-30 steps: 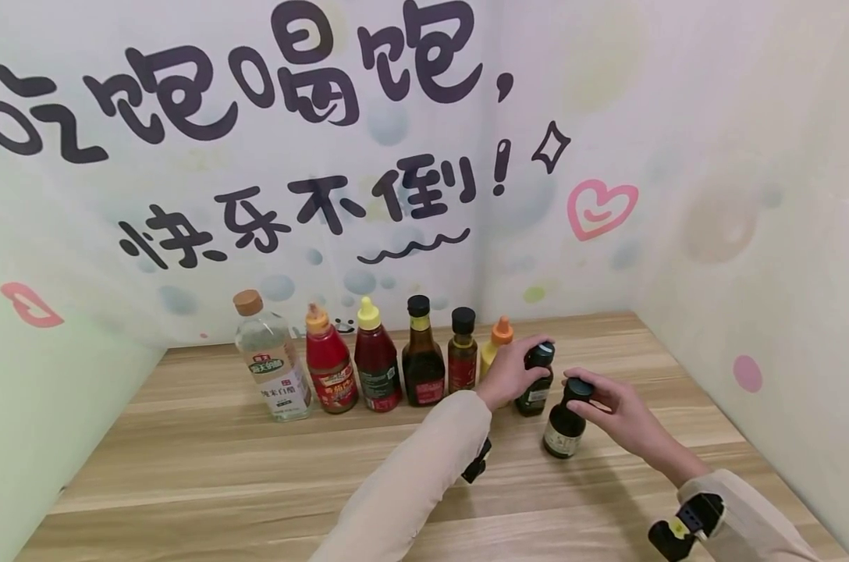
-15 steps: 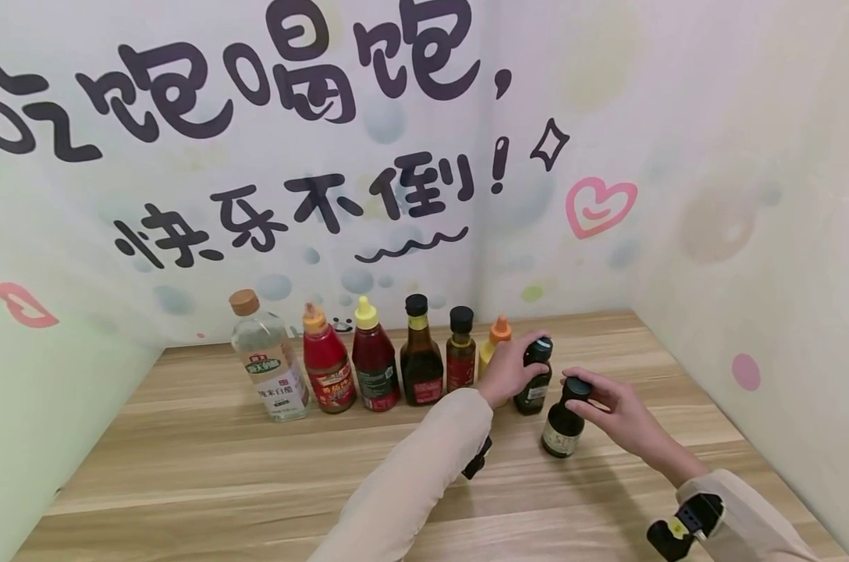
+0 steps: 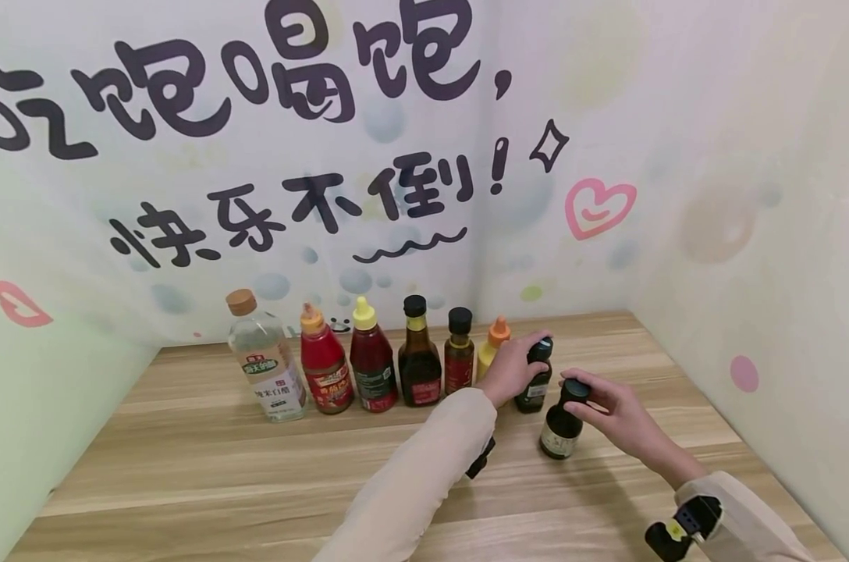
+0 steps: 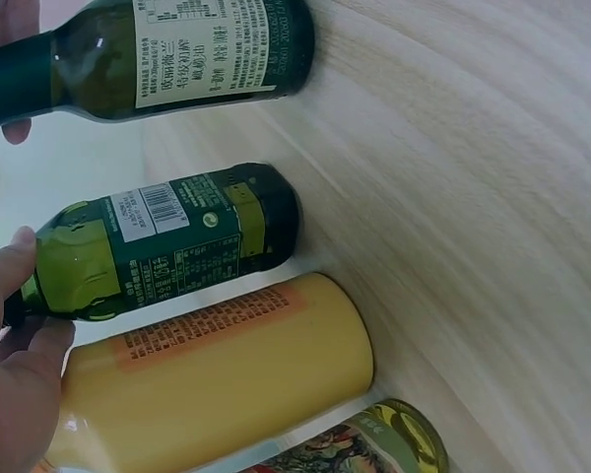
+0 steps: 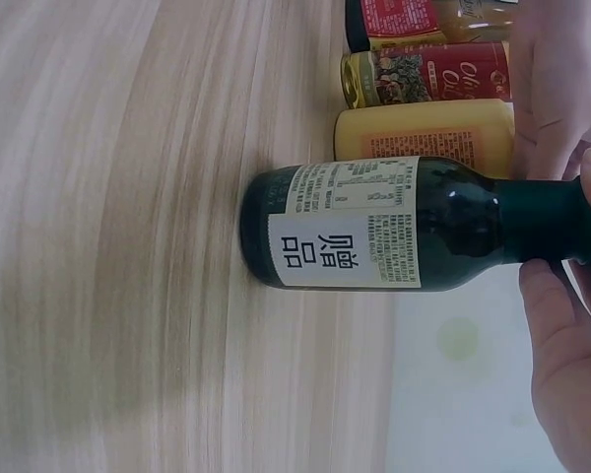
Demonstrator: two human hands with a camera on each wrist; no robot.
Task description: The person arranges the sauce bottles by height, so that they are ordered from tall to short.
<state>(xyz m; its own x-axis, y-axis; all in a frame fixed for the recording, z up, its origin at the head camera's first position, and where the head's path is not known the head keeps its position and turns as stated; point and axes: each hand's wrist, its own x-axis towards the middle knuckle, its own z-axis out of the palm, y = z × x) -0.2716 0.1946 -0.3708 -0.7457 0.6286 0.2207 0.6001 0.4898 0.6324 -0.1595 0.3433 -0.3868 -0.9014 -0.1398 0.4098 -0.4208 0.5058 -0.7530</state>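
My left hand (image 3: 514,370) grips a small green glass bottle (image 4: 167,241) by its neck, just under the dark cap. That bottle stands upright at the right end of a row, beside a yellow squeeze bottle (image 4: 217,374). Nearer the front, my right hand (image 3: 617,415) holds the dark green olive oil bottle (image 5: 374,227) at its neck and cap, thumb on one side and fingers on the other. A white label faces the right wrist camera, and its base is at the wooden tabletop. The two held bottles stand a short gap apart.
The row continues leftward with a small red-labelled oil bottle (image 3: 460,355), a brown sauce bottle (image 3: 420,367), two red sauce squeeze bottles and a clear vinegar bottle (image 3: 266,367). A printed wall (image 3: 396,156) rises behind the wooden table (image 3: 207,484); side walls flank it.
The head view has shifted slightly, so the row appears a little further left. Both hands keep their holds, and the bottles stay where they were.
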